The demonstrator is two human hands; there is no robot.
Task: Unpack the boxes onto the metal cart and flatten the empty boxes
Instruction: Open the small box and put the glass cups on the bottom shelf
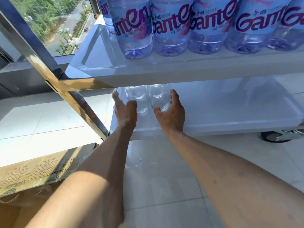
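Two clear water bottles stand side by side at the left end of the metal cart's lower shelf (230,116), their tops hidden by the upper shelf (181,71). My left hand (125,109) holds the left bottle (139,97), thumb in front and fingers along its left side. My right hand (172,112) grips the right bottle (158,96), fingers round its right side and thumb at its base. Several blue-labelled water bottles (171,27) line the upper shelf. An open cardboard box (32,173) sits on the floor at lower left, under my left forearm.
The cart's slanted metal post (79,102) runs just left of my left hand. A cart wheel (273,137) shows at the right. White tiled floor (164,186) lies below my arms. A window (54,22) is behind the cart at upper left.
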